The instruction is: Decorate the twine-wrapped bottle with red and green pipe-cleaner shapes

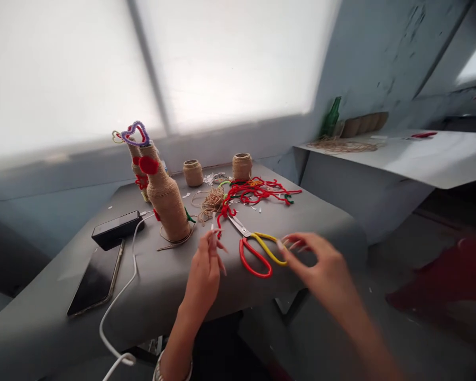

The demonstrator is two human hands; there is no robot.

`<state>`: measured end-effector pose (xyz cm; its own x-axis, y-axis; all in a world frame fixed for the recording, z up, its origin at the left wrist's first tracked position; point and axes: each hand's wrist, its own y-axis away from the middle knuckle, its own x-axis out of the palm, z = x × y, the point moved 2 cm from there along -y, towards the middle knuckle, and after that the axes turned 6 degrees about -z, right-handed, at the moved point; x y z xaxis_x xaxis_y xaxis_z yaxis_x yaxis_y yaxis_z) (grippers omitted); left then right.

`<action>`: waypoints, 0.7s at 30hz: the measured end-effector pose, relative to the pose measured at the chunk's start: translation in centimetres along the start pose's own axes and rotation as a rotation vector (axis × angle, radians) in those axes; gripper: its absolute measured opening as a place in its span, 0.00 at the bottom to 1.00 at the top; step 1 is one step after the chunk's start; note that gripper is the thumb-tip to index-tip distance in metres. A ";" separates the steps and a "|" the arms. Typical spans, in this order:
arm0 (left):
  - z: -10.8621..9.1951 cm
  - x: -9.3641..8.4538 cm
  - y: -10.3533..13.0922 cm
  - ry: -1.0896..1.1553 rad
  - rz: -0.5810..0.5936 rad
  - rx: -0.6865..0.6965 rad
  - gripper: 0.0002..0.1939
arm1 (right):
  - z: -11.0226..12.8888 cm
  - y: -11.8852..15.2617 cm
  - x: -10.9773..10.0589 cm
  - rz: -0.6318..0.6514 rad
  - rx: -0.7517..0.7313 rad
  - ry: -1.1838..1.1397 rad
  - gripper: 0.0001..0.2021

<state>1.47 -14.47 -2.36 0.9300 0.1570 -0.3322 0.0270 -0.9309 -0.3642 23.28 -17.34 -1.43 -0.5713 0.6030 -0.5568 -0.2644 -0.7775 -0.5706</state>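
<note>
My left hand [205, 267] is closed in a pinch around a thin white piece [213, 221], too small to name. Its other fingers are loosely curled. At the table's front edge, my right hand [319, 262] has thumb and fingers at the yellow handle loop of a pair of scissors [255, 255]. The scissors have one red and one yellow handle, and their blades point at the heap of red pipe cleaners [257, 191]. A twine-wrapped bottle [167, 203] with a red pompom and a purple heart stands left of my left hand; a similar one is partly hidden behind it.
Two twine-wrapped jars [193, 173] stand at the back, near loose twine [214, 200] and white scraps. A phone [97, 278], a black power bank [117, 229] and a white cable [134, 259] lie left. A second table [416, 159] holds a green bottle [332, 117].
</note>
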 end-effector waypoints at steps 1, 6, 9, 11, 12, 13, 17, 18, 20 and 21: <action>0.1 -0.5 0.4 0.027 -0.019 -0.017 0.15 | 0.5 0.2 0.6 0.019 0.008 0.040 0.16; 0.2 -0.8 1.7 0.142 0.009 -0.077 0.15 | 3.6 0.3 4.6 0.273 0.131 0.295 0.20; 0.5 -0.9 1.7 0.171 0.019 -0.099 0.16 | 4.3 -0.5 4.2 0.412 0.206 0.369 0.17; 0.6 -1.4 1.7 0.213 0.005 -0.116 0.15 | 3.7 -0.7 2.5 0.465 0.214 0.363 0.15; 0.6 -1.7 1.9 0.252 -0.008 -0.124 0.16 | 3.1 -0.6 1.3 0.479 0.221 0.357 0.14; 0.6 -2.0 2.1 0.300 -0.025 -0.135 0.16 | 2.3 -0.4 0.1 0.484 0.241 0.338 0.14; 0.0 -1.8 3.9 0.503 -0.087 -0.176 0.21 | -1.4 1.0 -3.4 0.272 0.388 0.283 0.18; -0.2 -1.2 4.6 0.553 -0.102 -0.176 0.22 | -1.9 1.3 -3.6 0.170 0.414 0.206 0.20; -0.7 0.5 5.9 0.633 -0.109 -0.182 0.25 | -1.7 1.9 -2.8 0.033 0.450 -0.093 0.26; -0.9 1.5 6.4 0.644 -0.089 -0.198 0.25 | -1.1 2.2 -1.9 0.009 0.473 -0.291 0.28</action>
<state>3.40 -20.50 -4.38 0.9522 0.0654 0.2982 0.1232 -0.9760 -0.1796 24.64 -20.01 -2.36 -0.7485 0.5738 -0.3325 -0.5401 -0.8184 -0.1964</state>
